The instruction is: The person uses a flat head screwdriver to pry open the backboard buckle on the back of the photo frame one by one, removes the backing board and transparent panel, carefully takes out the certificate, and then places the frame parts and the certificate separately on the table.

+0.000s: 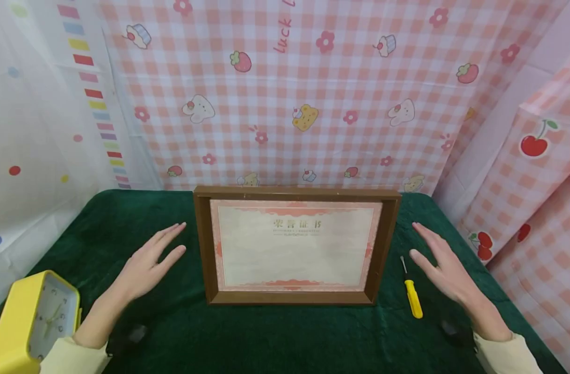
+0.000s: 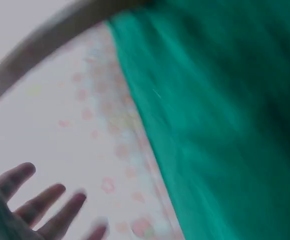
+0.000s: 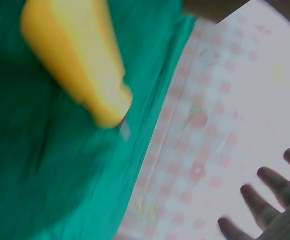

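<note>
A brown picture frame (image 1: 296,297) stands upright on the green cloth, with a pink-bordered certificate (image 1: 294,254) inside it. My left hand (image 1: 149,265) is held out to the left of the frame, fingers straight and apart from it. On the other side, my right hand (image 1: 443,265) is stretched out the same way, holding nothing. Between the frame and that hand lies a screwdriver (image 1: 413,298) with a yellow handle, its metal tip pointing away from me. In the right wrist view the yellow handle (image 3: 77,55) looms large, and the spread fingers (image 3: 259,205) show at the lower right.
A yellow alarm clock (image 1: 18,322) stands at the front left, close to my left forearm. Behind the table hangs a pink checked curtain (image 1: 266,104), with a white dotted curtain (image 1: 32,130) on the left. Green cloth (image 1: 275,337) covers the table.
</note>
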The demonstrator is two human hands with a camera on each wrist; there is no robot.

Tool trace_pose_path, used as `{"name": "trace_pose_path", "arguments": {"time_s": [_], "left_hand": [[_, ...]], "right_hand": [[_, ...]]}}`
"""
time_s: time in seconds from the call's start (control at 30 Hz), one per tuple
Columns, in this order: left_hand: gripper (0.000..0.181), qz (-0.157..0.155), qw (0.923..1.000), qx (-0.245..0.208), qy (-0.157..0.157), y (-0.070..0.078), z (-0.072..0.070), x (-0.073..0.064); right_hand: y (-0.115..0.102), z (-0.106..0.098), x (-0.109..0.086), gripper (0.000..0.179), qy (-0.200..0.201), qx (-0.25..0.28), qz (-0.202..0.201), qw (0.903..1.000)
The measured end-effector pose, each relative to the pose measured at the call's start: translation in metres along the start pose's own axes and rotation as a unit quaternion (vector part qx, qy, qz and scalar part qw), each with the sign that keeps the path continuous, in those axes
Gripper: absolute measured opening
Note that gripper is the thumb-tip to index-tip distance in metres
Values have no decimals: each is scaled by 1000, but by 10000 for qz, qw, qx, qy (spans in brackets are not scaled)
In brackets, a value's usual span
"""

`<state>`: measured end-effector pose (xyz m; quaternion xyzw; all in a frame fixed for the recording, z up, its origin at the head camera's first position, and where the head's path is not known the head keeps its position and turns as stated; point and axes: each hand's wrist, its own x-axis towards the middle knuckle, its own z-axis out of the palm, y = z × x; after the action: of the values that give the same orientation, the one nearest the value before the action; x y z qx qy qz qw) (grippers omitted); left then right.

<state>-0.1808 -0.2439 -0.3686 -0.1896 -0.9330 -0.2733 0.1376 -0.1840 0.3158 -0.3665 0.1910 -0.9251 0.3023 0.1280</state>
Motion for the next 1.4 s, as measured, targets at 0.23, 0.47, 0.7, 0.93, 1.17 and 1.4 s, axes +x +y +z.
{"name": "trace_pose_path", "arguments": {"time_s": [0.23, 0.47, 0.7, 0.93, 1.17, 1.4], "left_hand": [[41, -173, 9803, -1956, -199, 25, 10, 3], [40, -501, 9742, -2199, -122, 28, 17, 5], [44, -617, 9619, -2613, -506, 29, 13, 8], [52, -918, 9186, -3646, -1216, 35, 3, 7], [34, -405, 8722, -4766, -1020, 41, -1, 0], [37, -695, 8406, -5334, -642, 44, 1, 0]], "right_hand": [[-22, 10, 7, 41, 54, 1227, -73, 9924], [-30, 20, 12, 41, -388, 2322, 256, 9716], [-33, 27, 14, 46, -630, 2477, 423, 9659], [-33, 23, 8, 50, -914, 2973, 497, 9491], [-35, 19, 10, 53, -1217, 4919, -3, 8621], [-36, 27, 15, 40, -731, 4741, 121, 8773]]}}
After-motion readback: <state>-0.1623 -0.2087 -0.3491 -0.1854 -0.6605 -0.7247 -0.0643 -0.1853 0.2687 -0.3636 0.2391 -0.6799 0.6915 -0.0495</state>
